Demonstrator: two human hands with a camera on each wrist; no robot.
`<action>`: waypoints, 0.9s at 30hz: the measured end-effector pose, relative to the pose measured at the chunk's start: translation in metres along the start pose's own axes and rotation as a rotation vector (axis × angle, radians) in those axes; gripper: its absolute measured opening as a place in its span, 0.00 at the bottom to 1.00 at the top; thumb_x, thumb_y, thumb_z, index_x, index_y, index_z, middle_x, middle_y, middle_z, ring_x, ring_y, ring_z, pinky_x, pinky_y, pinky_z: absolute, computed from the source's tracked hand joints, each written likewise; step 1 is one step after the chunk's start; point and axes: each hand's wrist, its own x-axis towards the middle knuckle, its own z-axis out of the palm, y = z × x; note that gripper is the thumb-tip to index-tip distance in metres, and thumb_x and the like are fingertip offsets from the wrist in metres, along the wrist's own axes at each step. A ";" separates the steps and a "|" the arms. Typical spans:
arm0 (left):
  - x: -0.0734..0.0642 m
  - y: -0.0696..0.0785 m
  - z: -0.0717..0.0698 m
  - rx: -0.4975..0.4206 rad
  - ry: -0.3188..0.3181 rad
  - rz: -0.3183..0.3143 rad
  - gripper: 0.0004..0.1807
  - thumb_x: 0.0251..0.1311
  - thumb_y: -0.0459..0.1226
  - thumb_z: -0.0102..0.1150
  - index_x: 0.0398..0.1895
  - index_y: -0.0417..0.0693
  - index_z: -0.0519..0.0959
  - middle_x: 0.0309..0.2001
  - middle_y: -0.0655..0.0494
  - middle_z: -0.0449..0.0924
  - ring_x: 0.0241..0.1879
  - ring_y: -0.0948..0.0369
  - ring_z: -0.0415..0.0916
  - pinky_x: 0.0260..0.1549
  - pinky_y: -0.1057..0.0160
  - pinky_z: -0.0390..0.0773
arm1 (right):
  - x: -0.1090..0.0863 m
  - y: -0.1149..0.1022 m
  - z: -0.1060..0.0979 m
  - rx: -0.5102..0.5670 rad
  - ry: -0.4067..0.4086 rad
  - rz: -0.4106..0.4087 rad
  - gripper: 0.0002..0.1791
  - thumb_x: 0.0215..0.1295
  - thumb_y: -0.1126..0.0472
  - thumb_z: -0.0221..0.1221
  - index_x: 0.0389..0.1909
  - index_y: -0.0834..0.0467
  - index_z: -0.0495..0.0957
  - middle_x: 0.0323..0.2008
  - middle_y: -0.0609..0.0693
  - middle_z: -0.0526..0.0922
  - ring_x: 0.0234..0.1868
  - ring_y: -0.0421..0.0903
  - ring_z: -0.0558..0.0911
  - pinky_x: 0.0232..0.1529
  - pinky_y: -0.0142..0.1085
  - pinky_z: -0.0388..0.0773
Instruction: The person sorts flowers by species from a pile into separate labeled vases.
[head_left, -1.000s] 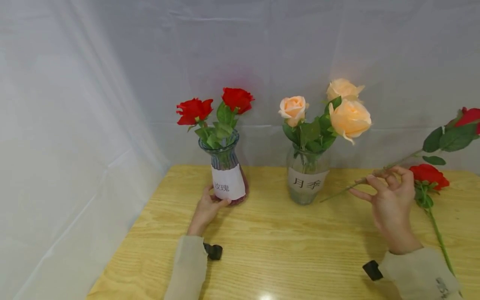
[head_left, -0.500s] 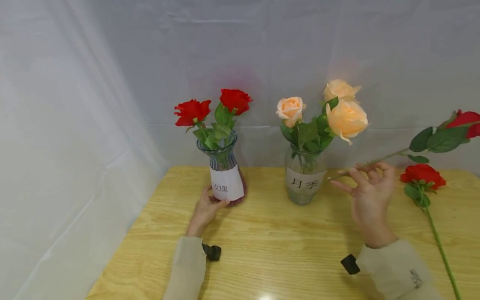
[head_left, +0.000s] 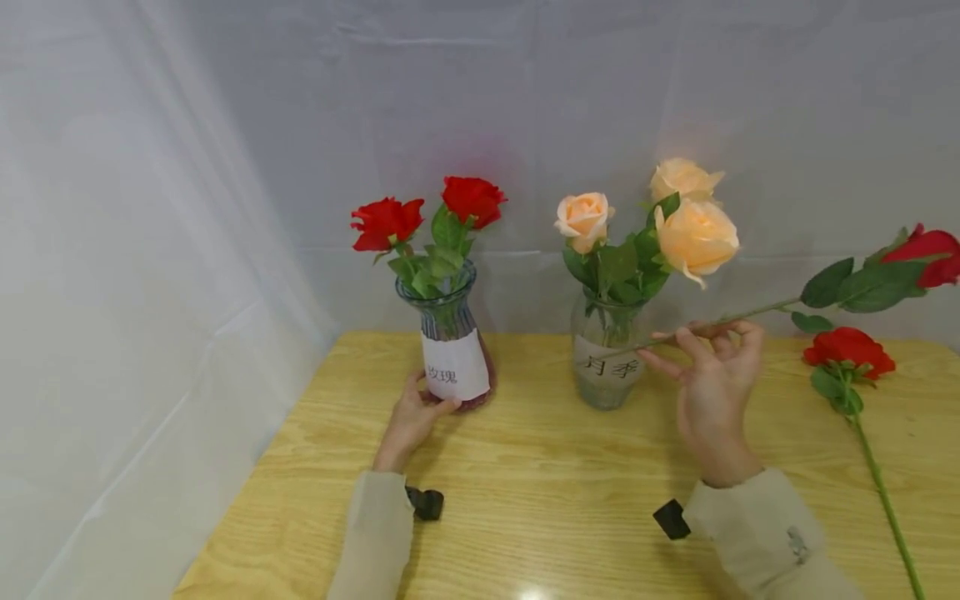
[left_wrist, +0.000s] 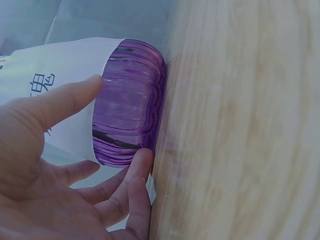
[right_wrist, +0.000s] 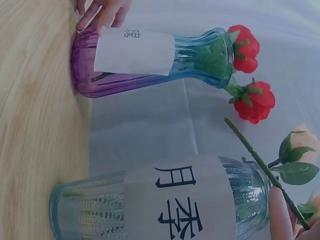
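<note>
My left hand (head_left: 408, 421) holds the base of a blue-and-purple glass vase (head_left: 444, 321), thumb at its white paper label and fingers around the far side. The purple base (left_wrist: 127, 100) stands on the table. Two red roses (head_left: 386, 223) are in this vase. My right hand (head_left: 716, 400) pinches the stem of another red rose (head_left: 926, 257), tilted with its bloom up to the right. Its bare stem end (right_wrist: 237, 131) points left, in front of the labelled clear glass vase (head_left: 606, 397) in the head view. That vase holds several peach roses (head_left: 697, 237).
Another red rose (head_left: 847, 354) lies on the right of the wooden table (head_left: 510, 500), its stem running toward the front. A pale cloth (head_left: 525, 108) hangs behind and on the left. Each wrist carries a small black camera (head_left: 671, 520).
My right hand has moved left with the red rose, so its stem end now crosses in front of the clear vase's label. My left hand stays at the purple base.
</note>
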 end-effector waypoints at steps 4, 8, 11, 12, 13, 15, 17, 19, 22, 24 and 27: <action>0.000 0.001 0.000 0.005 0.004 -0.003 0.41 0.62 0.33 0.66 0.73 0.29 0.55 0.53 0.27 0.76 0.53 0.41 0.75 0.52 0.47 0.72 | -0.001 0.003 0.004 -0.001 0.000 -0.015 0.09 0.72 0.77 0.50 0.43 0.62 0.63 0.34 0.57 0.67 0.31 0.52 0.81 0.32 0.48 0.84; -0.001 0.001 0.000 0.009 0.008 -0.005 0.40 0.62 0.32 0.66 0.72 0.29 0.56 0.52 0.27 0.76 0.52 0.41 0.75 0.51 0.47 0.72 | -0.002 0.005 0.009 0.028 0.002 -0.022 0.10 0.72 0.77 0.51 0.43 0.62 0.63 0.34 0.56 0.67 0.31 0.52 0.81 0.32 0.49 0.84; -0.001 0.002 0.000 0.011 0.009 -0.003 0.40 0.62 0.32 0.66 0.72 0.29 0.56 0.52 0.27 0.76 0.52 0.41 0.75 0.52 0.47 0.72 | -0.003 0.006 0.013 0.050 -0.002 -0.028 0.10 0.71 0.78 0.52 0.43 0.63 0.63 0.34 0.56 0.68 0.31 0.52 0.81 0.32 0.50 0.84; -0.001 0.001 0.000 0.010 0.008 -0.001 0.40 0.62 0.32 0.66 0.72 0.29 0.56 0.52 0.27 0.76 0.52 0.41 0.75 0.52 0.47 0.72 | -0.004 0.007 0.014 0.059 -0.002 -0.029 0.11 0.71 0.78 0.52 0.43 0.63 0.63 0.33 0.56 0.68 0.31 0.52 0.81 0.32 0.50 0.84; -0.001 0.001 0.000 0.010 0.008 0.001 0.40 0.62 0.32 0.66 0.72 0.29 0.56 0.52 0.27 0.76 0.52 0.41 0.75 0.52 0.47 0.72 | -0.004 0.008 0.016 0.064 -0.007 -0.032 0.11 0.71 0.78 0.53 0.43 0.63 0.63 0.33 0.57 0.68 0.31 0.52 0.81 0.32 0.50 0.84; -0.001 0.001 0.000 0.010 0.008 0.009 0.40 0.62 0.32 0.67 0.72 0.28 0.56 0.51 0.27 0.77 0.51 0.42 0.75 0.51 0.47 0.72 | -0.006 0.010 0.019 0.064 -0.017 -0.044 0.10 0.71 0.78 0.53 0.44 0.64 0.63 0.33 0.57 0.68 0.31 0.53 0.81 0.32 0.49 0.84; -0.002 0.002 0.000 0.006 0.006 0.013 0.40 0.61 0.32 0.67 0.72 0.28 0.56 0.51 0.27 0.77 0.51 0.42 0.75 0.51 0.48 0.72 | -0.007 0.011 0.022 0.061 -0.027 -0.056 0.10 0.71 0.77 0.54 0.45 0.64 0.63 0.34 0.57 0.68 0.31 0.53 0.81 0.33 0.49 0.85; -0.002 0.002 0.000 0.008 0.006 0.015 0.40 0.61 0.32 0.67 0.72 0.28 0.56 0.50 0.28 0.77 0.50 0.42 0.75 0.50 0.48 0.72 | -0.008 0.013 0.027 0.049 -0.032 -0.071 0.10 0.72 0.76 0.53 0.46 0.64 0.63 0.34 0.58 0.68 0.32 0.53 0.81 0.33 0.48 0.85; -0.002 0.002 0.000 0.011 0.007 0.013 0.40 0.62 0.32 0.67 0.72 0.29 0.56 0.50 0.28 0.77 0.50 0.42 0.76 0.50 0.48 0.72 | -0.010 0.015 0.035 0.032 -0.026 -0.083 0.10 0.72 0.76 0.52 0.47 0.64 0.63 0.36 0.59 0.69 0.33 0.53 0.81 0.33 0.47 0.85; -0.001 0.002 0.000 0.015 0.008 0.014 0.40 0.62 0.32 0.67 0.72 0.29 0.56 0.50 0.27 0.77 0.50 0.42 0.76 0.50 0.48 0.72 | -0.010 0.016 0.040 0.021 -0.019 -0.090 0.09 0.73 0.76 0.51 0.47 0.63 0.63 0.37 0.60 0.70 0.33 0.52 0.81 0.33 0.47 0.85; -0.001 0.002 0.000 0.015 0.009 0.015 0.40 0.62 0.32 0.67 0.72 0.29 0.56 0.50 0.27 0.77 0.50 0.43 0.75 0.50 0.48 0.72 | -0.012 0.017 0.047 0.016 -0.029 -0.103 0.08 0.75 0.75 0.49 0.47 0.62 0.63 0.38 0.61 0.70 0.34 0.52 0.80 0.35 0.48 0.85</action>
